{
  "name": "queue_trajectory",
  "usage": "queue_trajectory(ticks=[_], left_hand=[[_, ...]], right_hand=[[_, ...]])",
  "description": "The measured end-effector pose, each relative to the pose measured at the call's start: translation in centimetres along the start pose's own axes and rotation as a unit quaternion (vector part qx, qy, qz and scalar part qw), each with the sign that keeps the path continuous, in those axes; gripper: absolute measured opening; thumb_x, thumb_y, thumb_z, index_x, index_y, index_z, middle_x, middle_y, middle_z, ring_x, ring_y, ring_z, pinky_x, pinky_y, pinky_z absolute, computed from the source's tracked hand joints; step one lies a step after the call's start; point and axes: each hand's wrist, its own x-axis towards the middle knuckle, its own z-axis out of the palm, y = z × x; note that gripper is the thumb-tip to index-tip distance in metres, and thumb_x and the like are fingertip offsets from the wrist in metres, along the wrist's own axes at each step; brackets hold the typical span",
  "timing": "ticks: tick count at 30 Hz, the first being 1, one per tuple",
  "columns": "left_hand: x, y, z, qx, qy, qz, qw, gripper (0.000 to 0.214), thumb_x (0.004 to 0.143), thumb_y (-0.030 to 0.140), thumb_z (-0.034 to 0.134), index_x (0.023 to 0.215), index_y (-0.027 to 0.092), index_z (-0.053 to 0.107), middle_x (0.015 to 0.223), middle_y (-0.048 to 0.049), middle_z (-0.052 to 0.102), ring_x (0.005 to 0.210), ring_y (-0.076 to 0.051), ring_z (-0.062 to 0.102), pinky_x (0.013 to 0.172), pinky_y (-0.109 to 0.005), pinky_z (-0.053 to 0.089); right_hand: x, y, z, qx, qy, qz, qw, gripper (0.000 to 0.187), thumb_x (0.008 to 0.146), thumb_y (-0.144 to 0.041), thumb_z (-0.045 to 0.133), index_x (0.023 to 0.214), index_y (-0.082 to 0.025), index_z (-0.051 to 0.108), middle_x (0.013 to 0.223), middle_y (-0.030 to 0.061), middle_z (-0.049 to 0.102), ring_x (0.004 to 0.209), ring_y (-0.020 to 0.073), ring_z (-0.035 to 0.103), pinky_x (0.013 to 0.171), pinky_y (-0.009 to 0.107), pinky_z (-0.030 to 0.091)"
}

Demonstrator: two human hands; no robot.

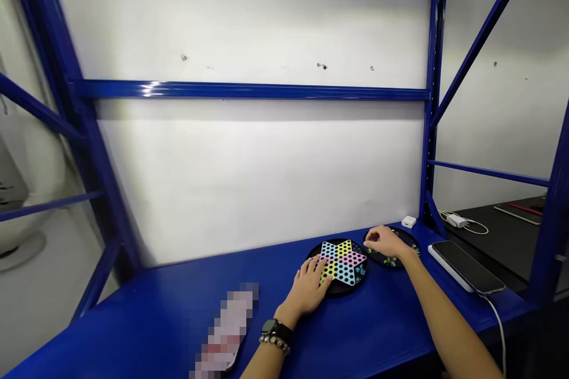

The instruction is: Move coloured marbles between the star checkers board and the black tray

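Note:
A round black tray holds a star-shaped Chinese checkers board (351,278) in blue, yellow and pink with rows of dark holes. My left hand (311,285) rests on the left part of this board, its fingers stretched out and slightly apart. To the right is a second round black tray (415,243) with several small coloured pieces (390,261) in it. Over that tray's left part hangs my right hand (386,243), fingers bent and thumb brought together with them. What its fingertips hold, if anything, cannot be made out.
A phone (469,265) lies on a white block with a white cable at the right. Behind is a small white case (408,222). A pixelated flat object (226,334) lies front left. Blue rack posts and a crossbar (249,90) frame the blue shelf (178,302).

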Motion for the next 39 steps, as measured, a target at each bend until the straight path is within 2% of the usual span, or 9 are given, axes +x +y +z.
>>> queue_trajectory(ticks=[2,6,8,11,16,23,28,33,39], left_hand=[[-0.1,0.2,-0.3,0.001,-0.008,-0.002,1.000,0.058,0.098,0.051,0.034,0.150,0.025,0.041,0.160,-0.0070,0.035,0.148,-0.032,0.027,0.118,-0.053,0.030],[-0.2,0.6,-0.7,0.000,-0.022,-0.004,1.000,0.058,0.099,0.049,0.033,0.150,0.023,0.040,0.161,-0.0080,0.033,0.149,-0.032,0.025,0.119,-0.054,0.028],[-0.2,0.6,-0.7,-0.005,-0.021,-0.004,1.000,0.058,0.098,0.049,0.034,0.150,0.024,0.041,0.161,-0.0084,0.033,0.149,-0.032,0.025,0.119,-0.055,0.028],[-0.1,0.5,-0.5,-0.012,-0.013,0.002,1.000,0.057,0.098,0.049,0.034,0.149,0.024,0.042,0.160,-0.0090,0.034,0.148,-0.033,0.026,0.118,-0.056,0.028],[0.0,0.1,-0.2,-0.012,-0.008,0.008,1.000,0.056,0.098,0.048,0.035,0.148,0.024,0.043,0.160,-0.0085,0.035,0.148,-0.032,0.026,0.119,-0.055,0.028],[-0.1,0.3,-0.2,-0.007,-0.014,-0.004,1.000,0.057,0.098,0.051,0.033,0.149,0.025,0.042,0.160,-0.0073,0.035,0.148,-0.033,0.025,0.118,-0.056,0.029],[-0.2,0.5,-0.5,-0.011,-0.020,-0.004,1.000,0.056,0.098,0.050,0.034,0.148,0.026,0.042,0.160,-0.0067,0.034,0.149,-0.032,0.025,0.118,-0.055,0.028],[-0.1,0.4,-0.3,-0.010,-0.012,-0.001,1.000,0.056,0.098,0.050,0.034,0.148,0.025,0.042,0.160,-0.0082,0.035,0.148,-0.033,0.027,0.116,-0.058,0.031],[0.1,0.1,0.3,-0.011,0.002,0.004,1.000,0.055,0.098,0.051,0.036,0.147,0.027,0.044,0.158,-0.0075,0.038,0.147,-0.033,0.029,0.116,-0.057,0.033]], right_hand=[[-0.7,1.7,-1.6,-0.076,0.038,0.066,0.994,0.016,0.082,-0.032,0.062,0.086,-0.020,0.072,0.094,0.0074,0.074,0.088,0.0206,0.067,0.074,0.027,0.046],[-2.4,6.1,-4.8,-0.227,-0.004,0.193,0.955,0.012,0.077,-0.025,0.067,0.089,-0.021,0.068,0.106,0.0095,0.071,0.096,0.0266,0.067,0.078,0.032,0.045],[-3.3,7.8,-6.0,-0.262,-0.029,0.226,0.938,0.015,0.076,-0.027,0.070,0.090,-0.021,0.066,0.107,0.0119,0.069,0.097,0.0295,0.068,0.077,0.034,0.046],[-4.1,9.2,-6.8,-0.280,-0.040,0.234,0.930,0.016,0.078,-0.030,0.070,0.089,-0.020,0.065,0.106,0.0117,0.068,0.094,0.0291,0.069,0.076,0.034,0.047],[-4.2,9.2,-6.2,-0.301,-0.060,0.220,0.926,0.020,0.079,-0.024,0.068,0.099,-0.021,0.064,0.113,0.0108,0.066,0.103,0.0286,0.067,0.080,0.034,0.047],[-3.9,8.8,-5.7,-0.314,-0.088,0.206,0.923,0.028,0.082,-0.013,0.057,0.109,-0.016,0.064,0.119,0.0148,0.065,0.108,0.0298,0.066,0.082,0.034,0.044],[-3.5,8.1,-5.4,-0.344,-0.131,0.206,0.907,0.034,0.083,-0.010,0.053,0.115,-0.011,0.066,0.122,0.0221,0.065,0.110,0.0337,0.066,0.084,0.038,0.047],[-3.4,7.8,-4.9,-0.356,-0.129,0.207,0.902,0.037,0.087,-0.010,0.048,0.120,-0.008,0.065,0.125,0.0251,0.064,0.113,0.0364,0.064,0.086,0.043,0.047],[-3.4,7.9,-4.2,-0.358,-0.104,0.223,0.901,0.038,0.077,-0.007,0.057,0.113,-0.011,0.067,0.119,0.0221,0.067,0.110,0.0346,0.066,0.083,0.040,0.049]])
